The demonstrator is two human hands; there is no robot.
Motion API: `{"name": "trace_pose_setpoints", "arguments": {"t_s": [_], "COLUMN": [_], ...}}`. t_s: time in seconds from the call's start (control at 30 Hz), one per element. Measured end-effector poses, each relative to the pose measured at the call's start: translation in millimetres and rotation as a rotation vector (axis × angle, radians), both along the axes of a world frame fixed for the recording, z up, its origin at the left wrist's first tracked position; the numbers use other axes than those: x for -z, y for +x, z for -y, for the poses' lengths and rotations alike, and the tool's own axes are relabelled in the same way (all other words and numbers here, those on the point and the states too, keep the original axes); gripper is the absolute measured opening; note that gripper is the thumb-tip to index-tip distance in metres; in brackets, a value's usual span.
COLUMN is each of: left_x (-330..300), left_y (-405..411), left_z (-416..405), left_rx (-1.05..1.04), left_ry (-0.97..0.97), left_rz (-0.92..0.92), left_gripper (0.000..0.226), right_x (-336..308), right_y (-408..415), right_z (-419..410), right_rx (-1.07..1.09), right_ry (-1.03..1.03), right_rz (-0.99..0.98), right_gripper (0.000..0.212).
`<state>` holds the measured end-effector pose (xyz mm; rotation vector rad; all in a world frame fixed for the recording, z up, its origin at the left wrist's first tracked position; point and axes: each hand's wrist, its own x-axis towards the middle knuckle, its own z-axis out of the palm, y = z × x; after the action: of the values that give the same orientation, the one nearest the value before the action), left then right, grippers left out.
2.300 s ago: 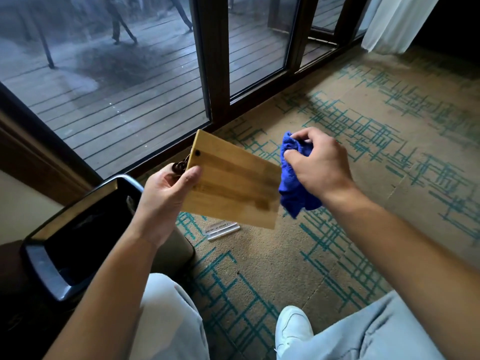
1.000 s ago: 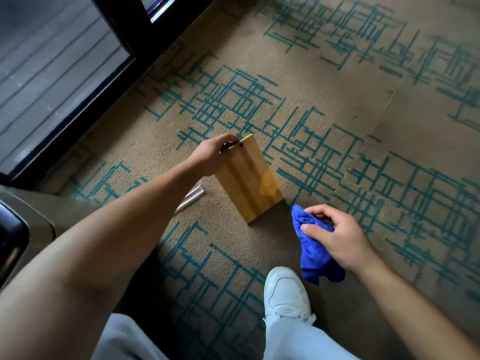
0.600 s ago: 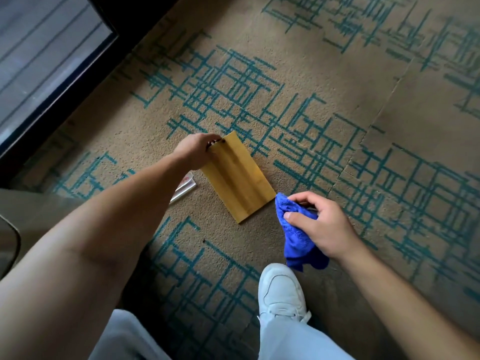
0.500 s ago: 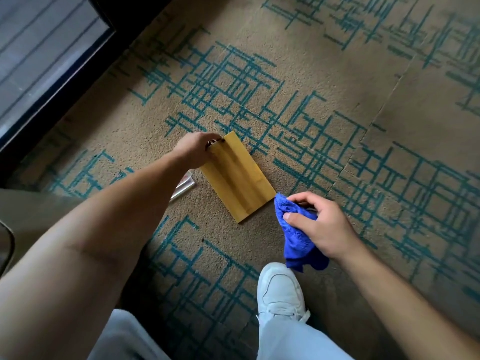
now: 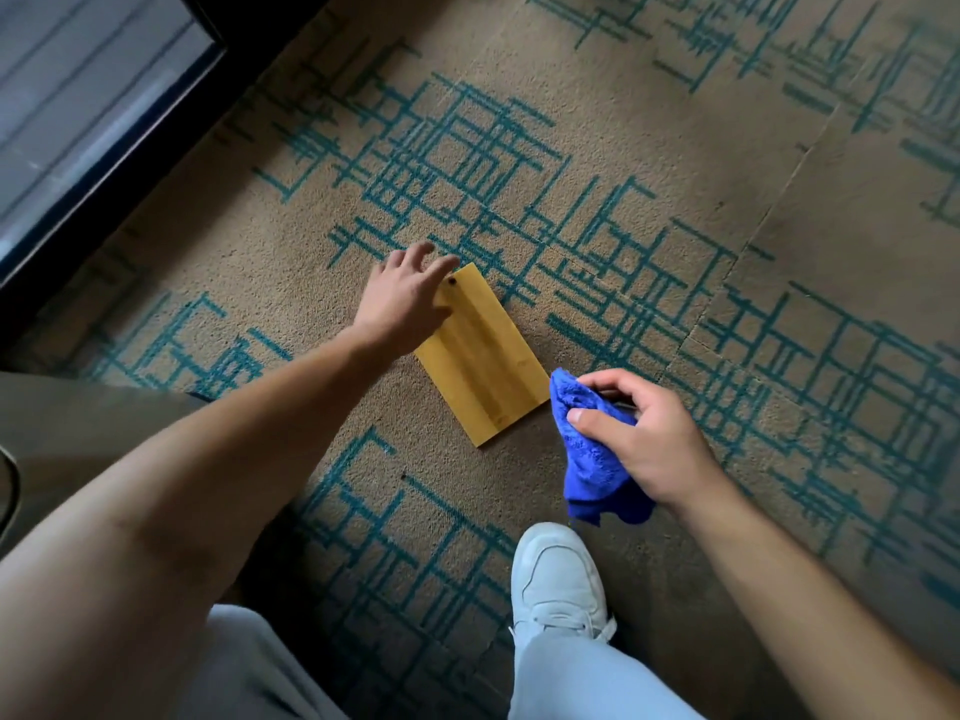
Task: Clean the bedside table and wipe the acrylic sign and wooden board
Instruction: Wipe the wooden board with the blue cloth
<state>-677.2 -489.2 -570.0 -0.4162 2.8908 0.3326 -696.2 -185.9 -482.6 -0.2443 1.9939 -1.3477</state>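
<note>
Head view: the rectangular light bamboo wooden board (image 5: 480, 356) lies flat on the tan carpet with teal line pattern (image 5: 675, 148), well away from the dark window frame (image 5: 228, 23) at the carpet's upper left edge, and angled so its corner with the small hole points up and left. The left hand (image 5: 402, 296) is over that holed corner, fingers spread and straight, not curled round anything; whether they touch the board I cannot tell. The right hand (image 5: 644, 439) hangs just beside the board's lower right corner, fingers and thumb clamped on a bunched bright blue microfibre cloth (image 5: 592, 449). A white sneaker (image 5: 558, 579) stands near the bottom edge of the carpet, below the cloth.

The board being set down with the cloth at the ready suggests its wiping is likely done. Neither the acrylic sign nor the bedside table shows here, so their state cannot be judged; they may remain.
</note>
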Motion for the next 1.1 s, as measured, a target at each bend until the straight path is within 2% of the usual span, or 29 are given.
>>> {"name": "trace_pose_setpoints", "arguments": {"t_s": [0.07,0.13,0.23,0.37,0.43,0.5,0.6,0.77,0.83,0.9,1.0,1.07,1.1], "left_x": [-19,-44,-83,-126,-143,-156,-171,-198,-211,-224,-240,-251,-257], "left_y": [-1,0,8,30,43,55,66,78,83,87,90,92,94], "left_z": [-22,-45,-76,-109,-117,-118,-109,-94,-91,-87,-79,-74,-73], "left_rx": [0.027,0.066,0.027,-0.236,-0.317,-0.333,-0.323,-0.294,-0.284,-0.246,-0.140,-0.109,-0.118], "left_ry": [0.104,0.344,0.736,1.363,1.536,1.611,1.661,1.792,1.626,1.322,0.959,0.881,0.910], "left_rz": [-0.160,-0.223,-0.038,0.151,0.177,0.178,0.097,-0.055,-0.148,-0.326,-0.581,-0.719,-0.762], "left_gripper": [0.056,0.038,0.031,0.031,0.030,0.032,0.023,0.015,0.012,0.014,0.029,0.030,0.029], "right_x": [-3,-11,-31,-63,-79,-93,-106,-113,-119,-127,-132,-134,-133], "right_y": [-4,-8,-13,-19,-20,-20,-16,-3,1,3,8,14,17], "right_z": [2,7,13,20,23,26,29,33,37,42,51,59,63], "right_rx": [0.041,0.073,0.103,0.095,0.093,0.060,0.007,0.118,0.135,0.136,0.132,0.136,0.140], "right_ry": [-0.059,-0.126,-0.265,-0.484,-0.607,-0.713,-0.740,-0.649,-0.649,-0.637,-0.570,-0.508,-0.484], "right_rz": [0.015,0.034,0.083,0.201,0.258,0.314,0.324,0.293,0.292,0.283,0.287,0.267,0.267], "right_gripper": [0.024,0.025,0.025,0.023,0.026,0.029,0.028,0.029,0.028,0.034,0.041,0.041,0.047]}}
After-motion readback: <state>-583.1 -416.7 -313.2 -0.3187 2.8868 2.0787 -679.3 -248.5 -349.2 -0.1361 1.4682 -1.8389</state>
